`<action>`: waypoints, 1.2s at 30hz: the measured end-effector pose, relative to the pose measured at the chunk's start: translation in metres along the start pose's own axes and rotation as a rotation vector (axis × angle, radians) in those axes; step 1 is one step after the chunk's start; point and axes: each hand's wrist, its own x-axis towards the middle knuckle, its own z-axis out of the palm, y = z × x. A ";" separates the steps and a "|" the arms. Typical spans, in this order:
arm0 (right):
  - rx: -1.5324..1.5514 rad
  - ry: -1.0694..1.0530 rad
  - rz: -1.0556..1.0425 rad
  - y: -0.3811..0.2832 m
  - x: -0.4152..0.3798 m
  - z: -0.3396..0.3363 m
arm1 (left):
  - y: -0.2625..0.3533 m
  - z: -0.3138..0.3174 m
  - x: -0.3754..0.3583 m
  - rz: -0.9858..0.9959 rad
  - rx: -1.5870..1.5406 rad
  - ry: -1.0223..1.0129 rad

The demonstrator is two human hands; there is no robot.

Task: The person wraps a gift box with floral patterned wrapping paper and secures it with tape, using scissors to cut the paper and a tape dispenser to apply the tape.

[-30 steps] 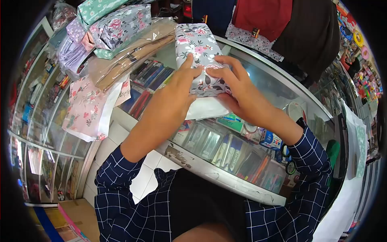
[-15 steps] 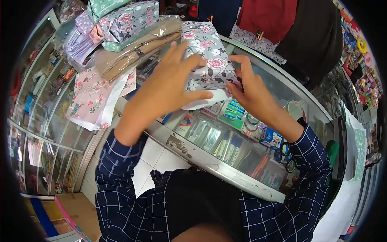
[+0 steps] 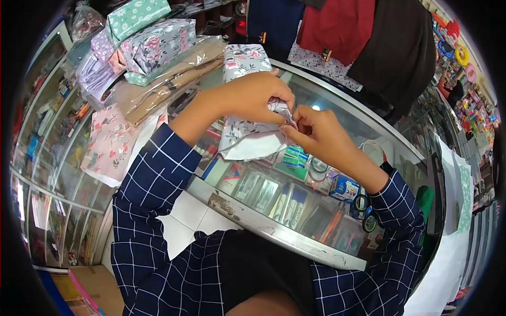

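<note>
A box in grey floral wrapping paper [image 3: 237, 63] lies on the glass counter, its white paper underside showing in a loose flap [image 3: 255, 146] at the near end. My left hand [image 3: 253, 97] reaches across the top of it, fingers curled down on the paper at the right near corner. There my right hand [image 3: 316, 129] pinches the gathered paper edge between thumb and forefinger. Both hands' fingertips almost meet at this fold. Much of the box top is hidden behind my left hand and wrist.
Wrapped parcels [image 3: 158, 45] and a plastic-bagged brown item [image 3: 168, 84] are piled at the back left. Pink floral paper [image 3: 110, 139] hangs nearby. Folded dark and red cloth [image 3: 337, 31] lies at the back. Tape rolls [image 3: 369, 223] and boxed goods show through the glass counter [image 3: 274, 226].
My left hand has moved from the box's left side across its top to the right near corner. The paper there is now gathered and pinched by both hands.
</note>
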 end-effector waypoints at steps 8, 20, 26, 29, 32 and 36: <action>-0.127 0.052 -0.024 0.005 0.002 0.004 | -0.005 0.005 0.001 0.112 -0.081 0.073; -0.130 -0.112 0.097 -0.004 -0.001 -0.002 | 0.002 0.009 -0.004 0.117 0.044 0.053; -0.442 -0.063 -0.186 -0.026 -0.018 -0.021 | 0.000 0.009 -0.003 0.093 -0.004 0.063; -0.683 -0.081 -0.365 -0.023 -0.023 -0.015 | -0.002 0.014 -0.003 0.106 0.009 0.098; -0.824 -0.068 -0.450 -0.010 -0.020 -0.006 | -0.002 0.013 -0.003 0.104 -0.012 0.102; -0.709 -0.009 -0.703 0.014 -0.006 -0.009 | -0.001 0.010 -0.003 0.102 0.008 0.094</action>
